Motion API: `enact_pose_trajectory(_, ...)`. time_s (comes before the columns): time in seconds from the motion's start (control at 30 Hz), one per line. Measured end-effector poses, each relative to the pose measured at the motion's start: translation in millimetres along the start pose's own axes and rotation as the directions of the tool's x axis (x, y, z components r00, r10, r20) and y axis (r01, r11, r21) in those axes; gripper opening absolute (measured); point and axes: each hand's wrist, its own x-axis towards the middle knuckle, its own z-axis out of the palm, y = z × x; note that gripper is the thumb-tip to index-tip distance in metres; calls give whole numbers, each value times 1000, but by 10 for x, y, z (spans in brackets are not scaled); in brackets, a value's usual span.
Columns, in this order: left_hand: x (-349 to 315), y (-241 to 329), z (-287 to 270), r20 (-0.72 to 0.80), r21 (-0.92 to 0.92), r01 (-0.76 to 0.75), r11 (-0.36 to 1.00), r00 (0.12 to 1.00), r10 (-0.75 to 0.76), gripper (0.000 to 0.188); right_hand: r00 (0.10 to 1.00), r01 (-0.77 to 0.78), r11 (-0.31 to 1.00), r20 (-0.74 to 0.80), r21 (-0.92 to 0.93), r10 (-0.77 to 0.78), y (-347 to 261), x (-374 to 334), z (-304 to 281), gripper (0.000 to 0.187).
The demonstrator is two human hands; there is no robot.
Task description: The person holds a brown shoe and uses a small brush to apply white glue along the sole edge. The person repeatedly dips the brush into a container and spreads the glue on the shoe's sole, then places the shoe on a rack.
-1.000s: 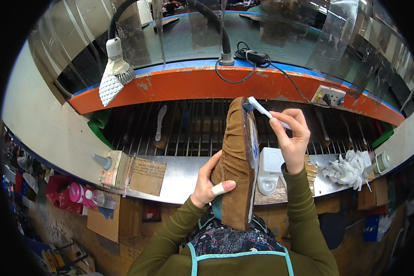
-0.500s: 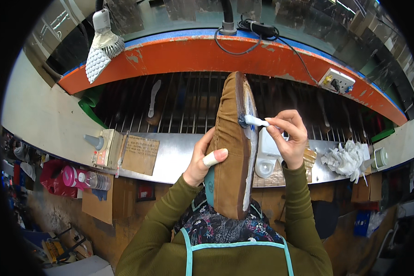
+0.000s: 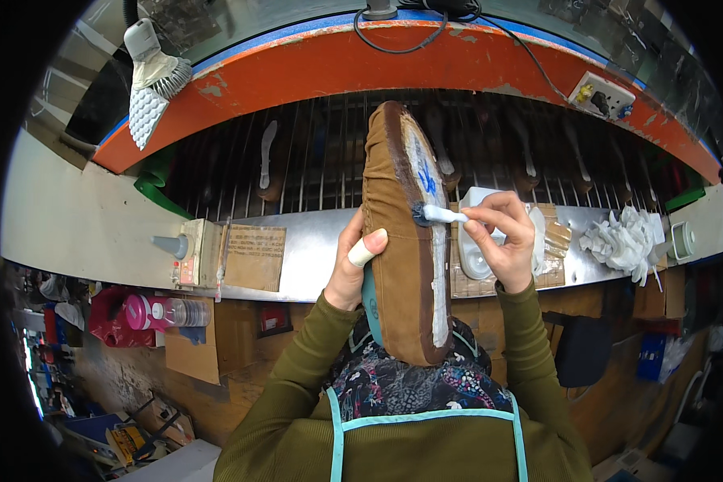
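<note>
A brown suede shoe (image 3: 398,269) stands lengthwise before me, its far end tipped slightly left. A dark brown band runs round its edge, and its whitish underside with blue marks faces right. Gripping it from the left is my left hand (image 3: 350,265), closed, with white tape round the thumb and some fingers hidden behind the shoe. Between thumb and fingers my right hand (image 3: 504,239) pinches a small white-handled brush (image 3: 443,214). The brush's dark tip touches the band about midway along the shoe. A white plastic container (image 3: 472,255) sits beyond the right hand, partly covered by it.
Several shoes lie beneath the metal bars (image 3: 317,161) at the back, under an orange beam (image 3: 297,72). On the metal ledge (image 3: 301,261) are a cardboard piece (image 3: 253,259), a small box (image 3: 196,255) and crumpled white tissue (image 3: 623,246). A lamp (image 3: 154,80) hangs at left.
The brush tip has moved along the band toward me. The shoe has turned a little, showing more of its underside, and its far end leans further left. The whole view has shifted.
</note>
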Motion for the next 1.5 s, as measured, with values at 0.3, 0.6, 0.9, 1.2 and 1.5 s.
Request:
enact_pose_trajectory(0.3, 28, -56, -107, -31, -65, 38, 997, 999, -40, 73, 990, 87, 993, 106, 85, -96, 98, -13, -45, 15)
enact_pose_trajectory(0.6, -79, -74, -84, -89, -225, 10, 974, 996, -30, 71, 967, -236, 959, 134, 155, 217, -129, -235, 106, 15)
enact_pose_trajectory(0.9, -209, -12, -106, -269, 18, -188, 982, 945, 185, 68, 935, -343, 924, 156, 167, 319, -285, -522, 210, 14)
enact_pose_trajectory(1.2, -199, 22, -121, -222, 67, -218, 974, 948, 227, 70, 996, -81, 996, 27, 24, 80, -243, -172, 323, 14)
enact_pose_trajectory(1.5, -125, 52, -148, -190, 68, -231, 971, 952, 240, 68, 989, -67, 997, 132, 24, 63, -183, -200, 157, 14)
